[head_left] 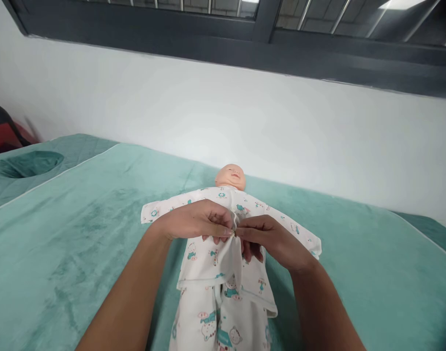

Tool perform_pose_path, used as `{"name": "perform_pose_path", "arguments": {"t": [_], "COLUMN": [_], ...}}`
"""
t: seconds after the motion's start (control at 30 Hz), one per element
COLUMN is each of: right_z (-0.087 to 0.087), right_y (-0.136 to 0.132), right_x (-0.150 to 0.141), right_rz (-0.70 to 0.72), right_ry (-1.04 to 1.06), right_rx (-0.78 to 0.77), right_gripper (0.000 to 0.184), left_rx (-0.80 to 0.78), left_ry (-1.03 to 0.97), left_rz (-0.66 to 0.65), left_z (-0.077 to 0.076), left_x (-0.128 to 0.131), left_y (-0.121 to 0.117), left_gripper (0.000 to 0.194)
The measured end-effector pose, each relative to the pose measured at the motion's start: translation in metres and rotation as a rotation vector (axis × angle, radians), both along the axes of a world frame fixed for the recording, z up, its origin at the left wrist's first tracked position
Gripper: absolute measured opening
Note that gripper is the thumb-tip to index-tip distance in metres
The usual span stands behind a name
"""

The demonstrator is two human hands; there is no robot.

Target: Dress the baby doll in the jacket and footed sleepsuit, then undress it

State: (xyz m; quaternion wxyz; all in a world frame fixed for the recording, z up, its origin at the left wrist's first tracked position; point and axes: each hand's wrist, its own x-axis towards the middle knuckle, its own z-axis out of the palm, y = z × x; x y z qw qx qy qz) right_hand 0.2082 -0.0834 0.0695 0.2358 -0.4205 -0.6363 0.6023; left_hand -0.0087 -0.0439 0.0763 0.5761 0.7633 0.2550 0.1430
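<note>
A baby doll (230, 177) lies on its back, dressed in a white baby shirt (204, 263) printed with small animals and green figures. Matching printed trousers (197, 317) cover its legs. Over the doll's middle, my left hand (203, 219) pinches one front edge of the shirt between thumb and fingers. Opposite it, my right hand (264, 236) grips the other front edge, and the fingertips of both hands meet there. The cloth is lifted a little at that point. Whatever fastener lies between the fingertips is too small to make out. Both sleeves are spread out sideways.
A green velvety cover (98, 234) lies under the doll. At the left is a quilted part with a round face hole (32, 163). A white wall (171, 102) rises behind, below a dark window frame (208, 34). A red and black object (5, 129) stands far left.
</note>
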Motion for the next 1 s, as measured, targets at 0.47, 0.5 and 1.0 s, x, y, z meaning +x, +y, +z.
{"name": "perform_pose_path", "arguments": {"t": [0.47,0.5,1.0], "right_z": [0.002,0.002,-0.004], "right_y": [-0.002,-0.002,-0.004], "right_x": [0.006,0.005,-0.012], "right_rz": [0.027,0.004,-0.137], "right_ry": [-0.078,-0.098,-0.333], "right_rx": [0.109,0.134,0.358], "right_gripper": [0.024,0.019,0.021], "left_rx": [-0.033,-0.041,0.013], "left_ry": [0.030,0.027,0.147], "left_rz": [0.062,0.067,0.101], "left_z": [0.003,0.003,0.004], "left_x": [0.002,0.002,0.001], "left_y": [-0.003,-0.003,-0.004], "left_gripper": [0.023,0.022,0.026]}}
